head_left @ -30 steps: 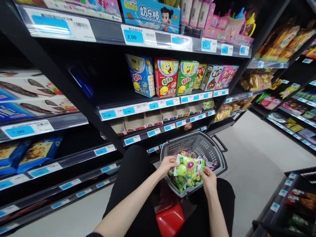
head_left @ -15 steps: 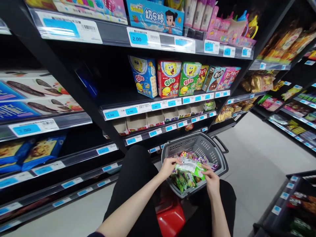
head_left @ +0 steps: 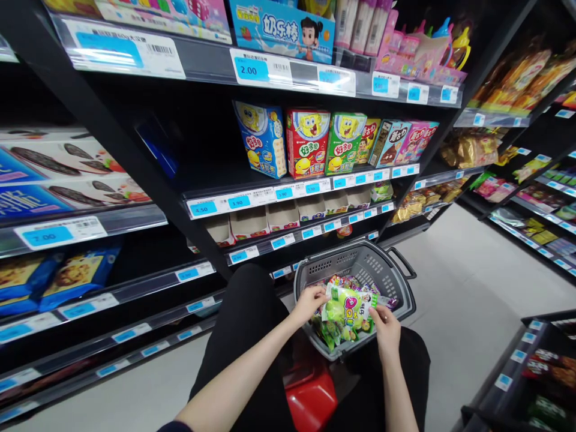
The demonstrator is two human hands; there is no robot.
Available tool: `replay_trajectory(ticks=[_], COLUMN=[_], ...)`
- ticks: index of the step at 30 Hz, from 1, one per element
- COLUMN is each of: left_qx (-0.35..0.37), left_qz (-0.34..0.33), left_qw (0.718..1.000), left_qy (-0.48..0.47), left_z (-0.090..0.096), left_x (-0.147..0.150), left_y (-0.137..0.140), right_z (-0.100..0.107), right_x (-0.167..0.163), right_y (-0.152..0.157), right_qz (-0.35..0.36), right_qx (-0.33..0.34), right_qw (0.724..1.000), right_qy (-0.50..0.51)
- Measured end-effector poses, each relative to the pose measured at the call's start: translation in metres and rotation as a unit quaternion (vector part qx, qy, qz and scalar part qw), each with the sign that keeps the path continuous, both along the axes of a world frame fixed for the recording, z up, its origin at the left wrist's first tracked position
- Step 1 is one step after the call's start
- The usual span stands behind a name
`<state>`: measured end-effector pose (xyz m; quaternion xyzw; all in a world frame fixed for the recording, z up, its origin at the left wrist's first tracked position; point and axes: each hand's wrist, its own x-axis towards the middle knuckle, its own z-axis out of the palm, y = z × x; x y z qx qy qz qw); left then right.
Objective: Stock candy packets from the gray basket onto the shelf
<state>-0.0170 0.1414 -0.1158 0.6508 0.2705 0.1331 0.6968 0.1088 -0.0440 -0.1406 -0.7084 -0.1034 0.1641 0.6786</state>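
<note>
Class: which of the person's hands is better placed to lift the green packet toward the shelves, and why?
Probably the left hand: it grips the green packet on the shelf side, while the right hand holds the far edge, over the basket.

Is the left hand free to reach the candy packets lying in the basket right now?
Probably not at once: the left hand and right hand both grip the green snack bag, which sits over the packets in the grey basket. Nothing else blocks the way.
</note>
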Motion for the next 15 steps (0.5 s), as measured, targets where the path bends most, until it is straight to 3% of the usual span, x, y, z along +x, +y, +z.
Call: replay_trajectory(ticks=[6, 11, 15], left_qx=[-0.099, -0.224, -0.273], left_qz=[0.03, 0.038, 0.007], left_qw=[0.995, 0.974, 0.961], left_qy=[0.012, -0.023, -0.029], left_z=[-0.009, -0.001, 0.007], left_x=[0.003, 0.001, 0.0], left_y=[-0.005, -0.004, -0.001], right_z=[-0.007, 0.002, 0.013], right_x=[-0.009, -0.009, -0.006], right_y=[0.01, 0.009, 0.002], right_qz=[0.039, 0.044, 0.078], right_qx=[0.002, 0.109, 0.136], right_qw=[0.999, 0.986, 0.976], right_qy=[0.037, 0.118, 0.152])
